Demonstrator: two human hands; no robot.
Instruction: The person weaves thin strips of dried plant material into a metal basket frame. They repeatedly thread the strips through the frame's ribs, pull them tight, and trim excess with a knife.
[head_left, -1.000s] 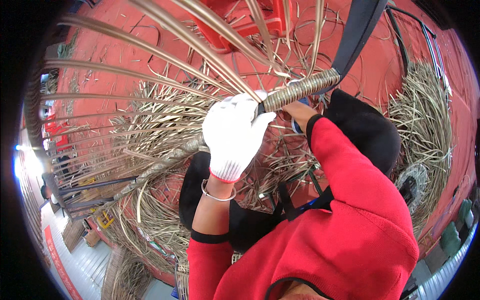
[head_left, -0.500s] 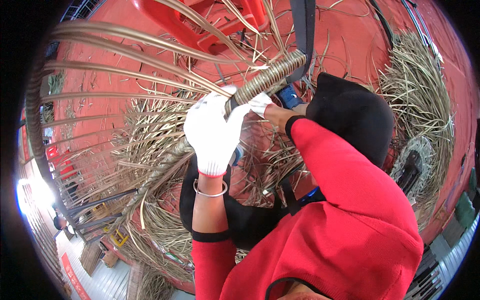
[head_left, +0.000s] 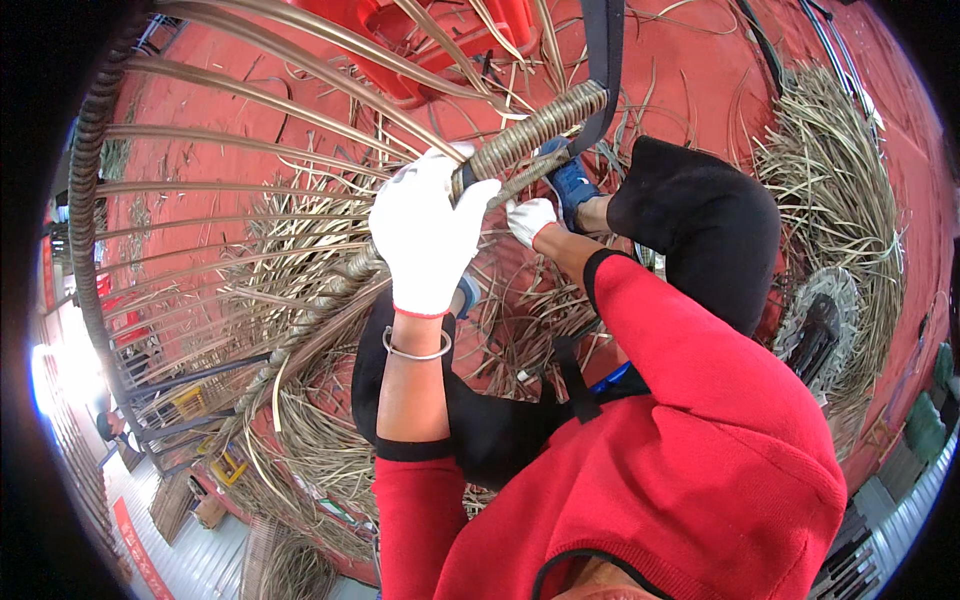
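Observation:
My left hand (head_left: 430, 235), in a white glove with a metal bangle at the wrist, grips a bar wrapped in woven rattan (head_left: 525, 135) that runs diagonally across the frame. My right hand (head_left: 530, 218), also gloved in white, reaches under the bar from a red sleeve and pinches a thin rattan strip (head_left: 515, 185) just below the wrapping. Curved cane ribs (head_left: 250, 100) of a large frame fan out to the left. A blue shoe (head_left: 570, 180) shows behind the right hand.
Loose rattan strips (head_left: 300, 260) lie heaped on the red floor. A big bundle of strips (head_left: 840, 190) and a round woven piece (head_left: 820, 320) sit at the right. A red plastic crate (head_left: 440, 40) is at the top. My black-trousered knee (head_left: 700, 220) is raised.
The wrapped bar has swung up toward the top of the view. My left hand keeps its hold on it while my right hand has come into sight under the bar.

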